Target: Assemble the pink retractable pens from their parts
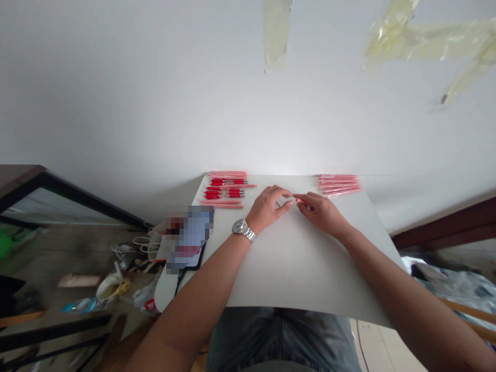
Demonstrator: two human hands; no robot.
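Over the middle of the white table [294,268], my two hands meet at the fingertips. My left hand [267,206], with a metal watch [243,228] at the wrist, has its thumb and index finger curled close together. A thin pale stick [282,207] shows by its fingers; whether they grip it is unclear. My right hand [321,213] is closed on a slim pink piece [304,202], mostly covered by the fingers. Left of my hands lie several red pens [227,192] between rows of slim pink sticks [227,174]. More pink sticks form a bundle [338,184] at the back right.
A pixelated phone [191,237] with a black cable lies at the table's left edge. Behind the table rises a white wall [232,93] with yellowed tape. Cables, a cup [109,285] and bags clutter the floor at left; plastic wrapping [457,284] lies at right.
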